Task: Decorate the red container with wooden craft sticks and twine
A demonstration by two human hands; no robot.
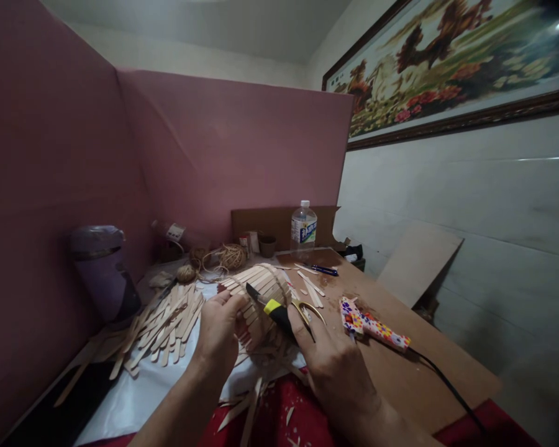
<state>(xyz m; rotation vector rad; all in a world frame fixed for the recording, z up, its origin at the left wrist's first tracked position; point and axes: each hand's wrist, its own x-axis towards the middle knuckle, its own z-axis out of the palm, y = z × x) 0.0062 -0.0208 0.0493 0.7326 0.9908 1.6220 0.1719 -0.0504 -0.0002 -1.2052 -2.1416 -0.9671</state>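
Note:
A rounded piece built of wooden craft sticks [261,282], with twine across it, is in front of me. My left hand [218,326] is closed on its left edge. My right hand [333,360] is wrapped round a black and yellow utility knife [278,313], whose blade points left over the sticks. Gold-handled scissors [317,308] lie just beyond my right fingers. A pile of loose craft sticks [172,326] lies left of my left hand, on white sheeting [135,397].
A flowered glue gun [372,326] with a black cord lies on the brown board [414,372] at right. Behind are a clear bottle [304,230], twine balls [233,256], a small pot [267,246] and a blue-handled tool [325,270]. A purple container [105,273] stands left.

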